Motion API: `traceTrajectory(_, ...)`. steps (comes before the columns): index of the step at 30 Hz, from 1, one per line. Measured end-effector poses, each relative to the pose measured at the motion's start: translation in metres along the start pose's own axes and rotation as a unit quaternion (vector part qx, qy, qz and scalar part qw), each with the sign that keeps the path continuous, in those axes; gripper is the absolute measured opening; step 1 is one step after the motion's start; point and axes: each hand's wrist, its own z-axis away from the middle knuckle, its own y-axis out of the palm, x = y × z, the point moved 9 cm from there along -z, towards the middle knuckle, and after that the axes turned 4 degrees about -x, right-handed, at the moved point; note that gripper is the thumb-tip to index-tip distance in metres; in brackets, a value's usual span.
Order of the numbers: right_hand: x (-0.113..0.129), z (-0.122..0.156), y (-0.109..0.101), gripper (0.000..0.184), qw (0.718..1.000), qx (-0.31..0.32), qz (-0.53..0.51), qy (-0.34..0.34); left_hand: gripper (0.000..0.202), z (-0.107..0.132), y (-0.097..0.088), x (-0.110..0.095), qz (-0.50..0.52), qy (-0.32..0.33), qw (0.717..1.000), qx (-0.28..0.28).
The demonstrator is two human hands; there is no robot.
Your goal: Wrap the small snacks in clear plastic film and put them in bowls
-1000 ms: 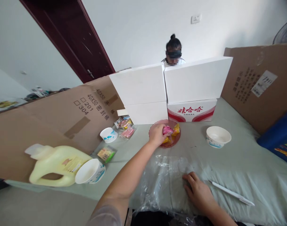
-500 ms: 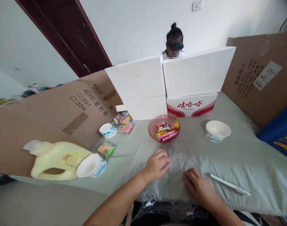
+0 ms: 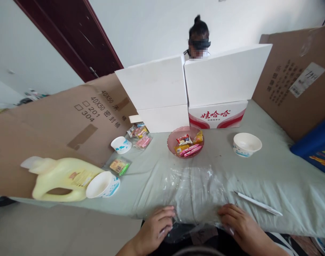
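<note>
The left hand (image 3: 157, 228) and right hand (image 3: 239, 226) were loosely curled, any grip indeterminable, at the near edge of the bench (image 3: 282, 170), flanking the clear plastic sheet (image 3: 190, 188), whose overhang, if snagged, could have dragged it off.

On my feed: translucent pink bowl (image 3: 172, 140), upright, holding red-white packet (image 3: 184, 139), yellow packets (image 3: 198, 137) either side, pink packets (image 3: 192, 150) in front. Clear plastic film (image 3: 190, 181), wrinkled, lies flat nearer camera.
</note>
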Motion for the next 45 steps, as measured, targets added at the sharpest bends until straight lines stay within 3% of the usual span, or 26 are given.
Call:
traceTrajectory(4, -0.011, -0.006, -0.004, 0.03, 0.996, -0.031, -0.044, 0.076, 0.023, -0.019, -0.017, 0.027, 0.109, -0.16, 0.978, -0.077)
traceTrajectory(7, -0.025, -0.018, -0.007, 0.031, 0.985, -0.065, -0.102, 0.12, 0.021, -0.037, -0.023, 0.049, 0.127, -0.24, 0.956, -0.108)
traceTrajectory(11, -0.053, -0.036, -0.003, 0.029, 0.962, -0.128, -0.13, 0.205, 0.012, -0.053, -0.026, 0.077, 0.023, -0.311, 0.937, -0.156)
traceTrajectory(16, -0.072, -0.048, 0.006, 0.031, 0.951, -0.144, -0.056, 0.267, 0.011, -0.053, -0.026, 0.09, -0.087, -0.362, 0.911, -0.175)
traceTrajectory(20, -0.074, -0.053, 0.009, 0.03, 0.949, -0.125, 0.035, 0.287, 0.013, -0.048, -0.03, 0.094, -0.154, -0.38, 0.897, -0.165)
traceTrajectory(22, -0.072, -0.055, 0.011, 0.03, 0.947, -0.111, 0.076, 0.293, 0.02, -0.047, -0.036, 0.09, -0.195, -0.367, 0.889, -0.193)
traceTrajectory(24, -0.07, -0.057, 0.013, 0.031, 0.943, -0.095, 0.104, 0.301, 0.027, -0.049, -0.047, 0.07, -0.249, -0.309, 0.877, -0.271)
traceTrajectory(26, -0.068, -0.059, 0.016, 0.032, 0.941, -0.082, 0.121, 0.305, 0.023, -0.058, -0.046, 0.037, -0.277, -0.201, 0.878, -0.334)
traceTrajectory(28, -0.068, -0.059, 0.018, 0.034, 0.939, -0.075, 0.13, 0.308, 0.018, -0.075, -0.025, 0.006, -0.26, -0.089, 0.912, -0.305)
traceTrajectory(30, -0.068, -0.057, 0.018, 0.034, 0.94, -0.075, 0.134, 0.303, 0.019, -0.094, 0.008, -0.013, -0.229, -0.022, 0.95, -0.209)
traceTrajectory(32, -0.067, -0.053, 0.012, 0.034, 0.944, -0.087, 0.142, 0.285, 0.036, -0.106, 0.037, -0.021, -0.213, -0.002, 0.97, -0.115)
traceTrajectory(35, -0.054, -0.045, -0.014, 0.034, 0.939, -0.166, 0.198, 0.226, 0.061, -0.111, 0.061, -0.014, -0.202, -0.013, 0.979, -0.028)
traceTrajectory(37, -0.035, -0.044, -0.028, 0.03, 0.933, -0.226, 0.229, 0.16, 0.063, -0.11, 0.068, -0.007, -0.193, -0.025, 0.981, 0.001)
traceTrajectory(39, -0.013, -0.054, -0.024, 0.028, 0.943, -0.235, 0.222, 0.078, 0.064, -0.109, 0.072, -0.003, -0.186, -0.03, 0.982, 0.017)
traceTrajectory(42, 0.007, -0.077, 0.008, 0.038, 0.96, -0.18, 0.211, -0.024, 0.067, -0.109, 0.073, -0.003, -0.187, -0.031, 0.982, 0.015)
traceTrajectory(45, 0.0, -0.09, 0.036, 0.053, 0.959, -0.141, 0.243, -0.036, 0.071, -0.107, 0.066, -0.002, -0.201, -0.035, 0.979, -0.019)
